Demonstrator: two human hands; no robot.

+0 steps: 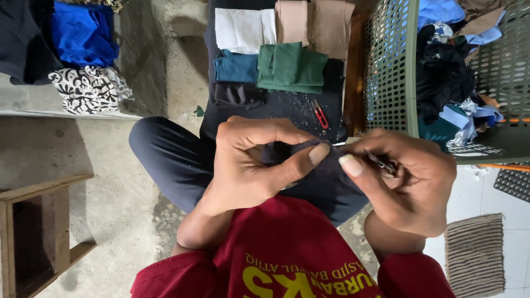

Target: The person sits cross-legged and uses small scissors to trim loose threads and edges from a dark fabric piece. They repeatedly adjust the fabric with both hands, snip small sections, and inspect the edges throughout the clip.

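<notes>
My left hand (248, 163) pinches a small piece of dark navy fabric (306, 160) between thumb and fingers, just above my lap. My right hand (403, 182) grips the same fabric from the right and also holds a small dark metal tool (381, 163) between its fingers; I cannot tell what kind of tool it is. The thumbs of both hands nearly touch over the cloth. Beyond my hands a dark board (287, 107) carries folded cloth pieces: white (240, 28), beige (312, 22), green (290, 67), teal (236, 69) and dark (237, 95). Red thread snips (320, 115) lie on it.
A green perforated plastic basket (392, 66) full of mixed fabric scraps stands at the right. Blue, dark and black-and-white patterned cloths (88, 88) lie on a ledge at the upper left. A wooden stool (38, 232) stands at the lower left, a striped mat (475, 254) at the lower right.
</notes>
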